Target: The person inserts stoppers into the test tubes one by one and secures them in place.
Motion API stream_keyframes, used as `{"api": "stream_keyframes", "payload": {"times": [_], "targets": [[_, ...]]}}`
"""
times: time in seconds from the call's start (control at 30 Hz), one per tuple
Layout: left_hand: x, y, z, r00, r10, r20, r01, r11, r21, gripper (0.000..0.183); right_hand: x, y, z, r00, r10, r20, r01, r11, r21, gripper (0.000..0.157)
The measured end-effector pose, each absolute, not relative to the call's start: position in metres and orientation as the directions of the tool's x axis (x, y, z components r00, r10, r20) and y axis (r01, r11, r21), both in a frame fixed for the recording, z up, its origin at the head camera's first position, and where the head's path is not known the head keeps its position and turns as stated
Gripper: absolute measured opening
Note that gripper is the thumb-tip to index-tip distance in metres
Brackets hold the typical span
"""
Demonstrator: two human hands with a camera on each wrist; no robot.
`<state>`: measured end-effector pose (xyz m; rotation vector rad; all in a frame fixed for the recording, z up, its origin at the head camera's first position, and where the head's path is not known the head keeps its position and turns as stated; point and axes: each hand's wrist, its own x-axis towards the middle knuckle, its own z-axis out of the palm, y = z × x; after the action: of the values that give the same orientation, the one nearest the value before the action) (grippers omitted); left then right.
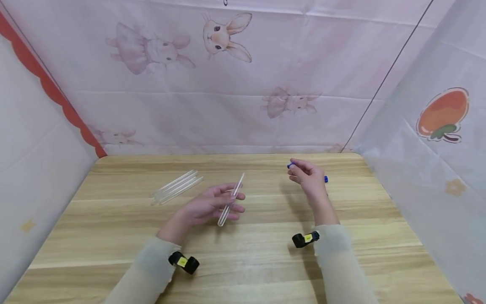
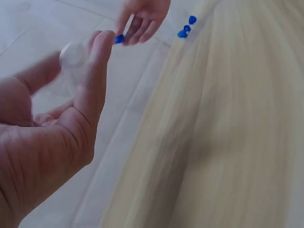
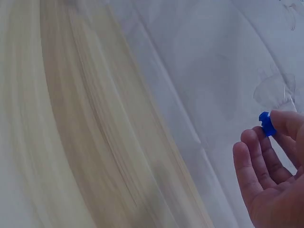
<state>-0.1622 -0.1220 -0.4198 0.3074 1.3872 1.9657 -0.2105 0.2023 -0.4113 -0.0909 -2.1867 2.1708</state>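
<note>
Left hand [image 1: 210,204] pinches clear test tube [image 1: 226,210], far end of long axis leaning right. Right hand [image 1: 309,179] pinches blue stopper [image 3: 267,126], well apart, right of tube's far end.

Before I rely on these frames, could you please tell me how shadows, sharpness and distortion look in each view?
Head view: fairly even light, a soft shadow on the table beside the right hand; left wrist view: the clear tube in the left hand looks hazy, its outline hard to follow; right wrist view: dim and soft, wood grain bowed, the blue piece fairly distinct.
</note>
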Motion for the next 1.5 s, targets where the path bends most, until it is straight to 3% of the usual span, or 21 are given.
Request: {"api": "stream_keyframes", "payload": {"times": [0.17,0.33,0.73,0.93,1.07,1.5], "targets": [[-0.159,-0.103,-0.426,-0.703,0.691,-0.167,-0.441,-0.24,0.865,0.053,-0.207,0.189,-0.41,-0.997,0.038,-0.068,0.06,-0.192,-0.98,0.034],[-0.157,-0.09,-0.429,-0.674,0.727,-0.135,-0.463,-0.272,0.843,0.052,-0.199,0.178,-0.408,-0.996,-0.007,-0.086,0.085,-0.264,-0.961,0.032],[-0.146,-0.083,-0.434,-0.646,0.753,-0.129,-0.475,-0.263,0.84,0.052,-0.183,0.148,-0.424,-0.99,-0.131,-0.058,0.081,-0.185,-0.979,0.034],[-0.145,-0.081,-0.432,-0.629,0.768,-0.121,-0.469,-0.25,0.847,0.052,-0.178,0.141,-0.424,-0.992,-0.117,-0.044,0.065,-0.178,-0.982,0.03],[-0.143,-0.078,-0.431,-0.621,0.776,-0.106,-0.461,-0.252,0.851,0.052,-0.177,0.141,-0.423,-0.993,-0.12,-0.014,0.035,-0.177,-0.984,0.037],[-0.141,-0.075,-0.433,-0.652,0.752,-0.098,-0.433,-0.262,0.862,0.053,-0.171,0.138,-0.418,-0.984,-0.178,-0.004,0.033,-0.164,-0.986,0.033]]}}
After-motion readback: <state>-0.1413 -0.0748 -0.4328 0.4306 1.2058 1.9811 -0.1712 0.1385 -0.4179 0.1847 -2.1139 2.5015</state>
